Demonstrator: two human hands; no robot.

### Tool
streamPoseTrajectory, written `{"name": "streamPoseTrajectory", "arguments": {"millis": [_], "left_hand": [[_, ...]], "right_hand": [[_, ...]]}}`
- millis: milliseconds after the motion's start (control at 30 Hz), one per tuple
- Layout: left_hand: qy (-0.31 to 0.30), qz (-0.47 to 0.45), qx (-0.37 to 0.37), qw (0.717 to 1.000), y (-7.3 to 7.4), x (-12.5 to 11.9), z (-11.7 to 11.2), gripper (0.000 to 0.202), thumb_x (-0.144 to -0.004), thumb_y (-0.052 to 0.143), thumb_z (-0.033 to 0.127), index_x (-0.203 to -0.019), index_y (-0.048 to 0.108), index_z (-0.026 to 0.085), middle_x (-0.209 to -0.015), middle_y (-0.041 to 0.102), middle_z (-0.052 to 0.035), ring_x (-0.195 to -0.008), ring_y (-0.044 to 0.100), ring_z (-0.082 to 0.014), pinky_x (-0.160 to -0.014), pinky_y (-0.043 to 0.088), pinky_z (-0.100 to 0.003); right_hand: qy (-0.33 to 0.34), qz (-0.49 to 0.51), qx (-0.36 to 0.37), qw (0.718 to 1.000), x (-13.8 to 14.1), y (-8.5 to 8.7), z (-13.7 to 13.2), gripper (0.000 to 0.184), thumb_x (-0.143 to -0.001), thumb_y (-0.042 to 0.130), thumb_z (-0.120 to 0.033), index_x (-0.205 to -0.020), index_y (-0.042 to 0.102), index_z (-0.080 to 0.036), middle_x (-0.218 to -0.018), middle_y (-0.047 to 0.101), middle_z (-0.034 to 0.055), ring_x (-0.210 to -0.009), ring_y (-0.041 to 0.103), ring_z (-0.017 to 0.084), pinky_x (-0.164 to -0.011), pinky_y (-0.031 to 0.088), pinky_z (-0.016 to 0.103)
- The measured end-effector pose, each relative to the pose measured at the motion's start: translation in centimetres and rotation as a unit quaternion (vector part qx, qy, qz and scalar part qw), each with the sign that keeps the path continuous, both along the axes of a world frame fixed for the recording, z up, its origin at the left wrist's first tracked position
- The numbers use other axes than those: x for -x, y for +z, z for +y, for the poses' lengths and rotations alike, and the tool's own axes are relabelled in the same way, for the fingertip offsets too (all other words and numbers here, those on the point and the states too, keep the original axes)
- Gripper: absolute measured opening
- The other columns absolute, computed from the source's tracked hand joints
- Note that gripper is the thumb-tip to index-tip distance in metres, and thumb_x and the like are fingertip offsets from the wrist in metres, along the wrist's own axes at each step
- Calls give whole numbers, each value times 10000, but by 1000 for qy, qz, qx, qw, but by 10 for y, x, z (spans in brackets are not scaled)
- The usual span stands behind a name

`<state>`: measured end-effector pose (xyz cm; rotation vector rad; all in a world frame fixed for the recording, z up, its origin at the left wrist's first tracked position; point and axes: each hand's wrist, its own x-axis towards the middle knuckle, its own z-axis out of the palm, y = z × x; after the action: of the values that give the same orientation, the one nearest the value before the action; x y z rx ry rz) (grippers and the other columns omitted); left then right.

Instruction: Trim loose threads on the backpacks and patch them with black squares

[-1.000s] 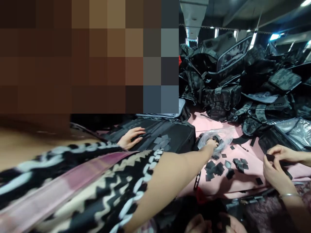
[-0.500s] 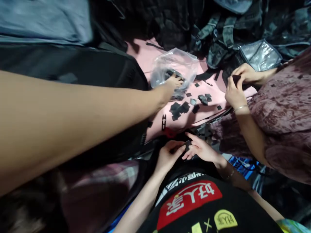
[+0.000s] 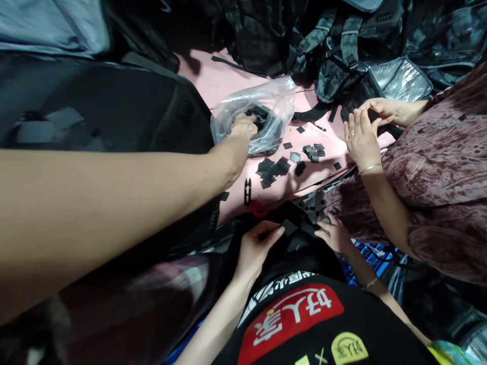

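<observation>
Near my lap, my left hand [image 3: 255, 247] pinches a small black square piece [image 3: 289, 227] between thumb and fingers. To its right, my right hand [image 3: 335, 235] is apart from it, fingers spread and holding nothing. Just beyond the right hand, small dark scraps [image 3: 312, 204] lie by the table's edge. On the pink tabletop [image 3: 238, 203] ahead are loose black squares [image 3: 268, 172] in a scattered pile. Black thread snips [image 3: 247, 191] lie beside a red object [image 3: 257, 208] that I cannot make out.
From the left, another person's arm [image 3: 160, 185] reaches across to a clear plastic bag [image 3: 279, 96] with dark pieces inside. At the right, a co-worker's hands [image 3: 363, 134] work close together. Dark backpacks [image 3: 258, 40] stand behind; a large black bag [image 3: 114, 106] is at the left.
My right hand has moved right, away from the black square, which stays in my left hand. The other person's hand has shifted left in the plastic bag.
</observation>
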<state>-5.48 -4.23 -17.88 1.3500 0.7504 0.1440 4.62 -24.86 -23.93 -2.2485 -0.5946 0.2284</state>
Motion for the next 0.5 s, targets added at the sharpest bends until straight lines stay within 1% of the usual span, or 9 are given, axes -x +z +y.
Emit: {"name": "streamPoseTrajectory", "arguments": {"millis": [67,133,233,300,367,400,433,467,500], "left_hand": [[-23,-6,-14,1000,-1,-1,-2,261,-568,724,398,-634,624,166,-610,556,6,-567,454,-116,-485,315,-217],[-39,-9,-15,999,-3,-1,-3,252,-585,714,396,-634,618,169,-609,554,7,-564,452,-116,-485,315,-216],[-46,-4,-11,999,-5,-1,-3,247,-601,703,400,-647,623,172,-592,544,13,-543,441,-107,-472,304,-210],[-44,3,-13,999,-6,0,-2,256,-601,701,411,-650,626,171,-580,538,14,-530,437,-106,-463,298,-210],[-37,10,-20,999,-6,1,-1,271,-595,701,427,-648,625,171,-573,531,13,-521,434,-109,-456,296,-212],[-33,14,-24,999,-7,2,-1,276,-592,701,432,-646,622,173,-570,526,14,-516,430,-109,-453,295,-214],[-30,18,-27,999,-7,2,-1,278,-590,702,434,-647,620,175,-566,520,16,-511,425,-108,-451,294,-215],[-28,20,-29,999,-8,2,0,277,-588,704,434,-648,618,177,-563,513,19,-505,418,-105,-449,292,-214],[-27,21,-28,999,-10,2,0,277,-585,706,432,-650,617,178,-558,505,23,-496,408,-100,-444,286,-214]], "right_hand": [[48,-119,6,992,-1,5,7,628,-821,143,-303,-589,677,-69,-811,686,63,-964,585,220,-663,415,307],[94,-169,10,981,-2,16,20,656,-824,110,-301,-618,688,-72,-879,682,75,-1005,558,238,-636,418,267],[144,-159,21,976,3,31,38,659,-830,75,-283,-727,699,-99,-975,667,70,-1034,538,236,-603,417,230],[163,-147,30,975,9,34,45,660,-835,75,-282,-691,692,-101,-900,685,50,-994,560,227,-586,413,205],[160,-173,43,971,9,35,49,674,-831,73,-282,-585,670,-87,-842,695,41,-977,567,227,-578,413,174],[143,-206,48,967,1,38,50,685,-823,62,-271,-530,649,-77,-870,694,41,-990,557,230,-581,411,161],[117,-250,49,960,-13,43,51,697,-808,34,-248,-488,625,-61,-944,681,42,-1012,539,229,-589,404,146],[83,-301,51,949,-34,51,52,708,-779,-8,-212,-463,601,-37,-1052,643,51,-1036,517,224,-594,392,132],[41,-357,55,931,-62,62,54,722,-717,-87,-152,-435,558,8,-1175,560,59,-1042,496,214,-599,366,116]]}}
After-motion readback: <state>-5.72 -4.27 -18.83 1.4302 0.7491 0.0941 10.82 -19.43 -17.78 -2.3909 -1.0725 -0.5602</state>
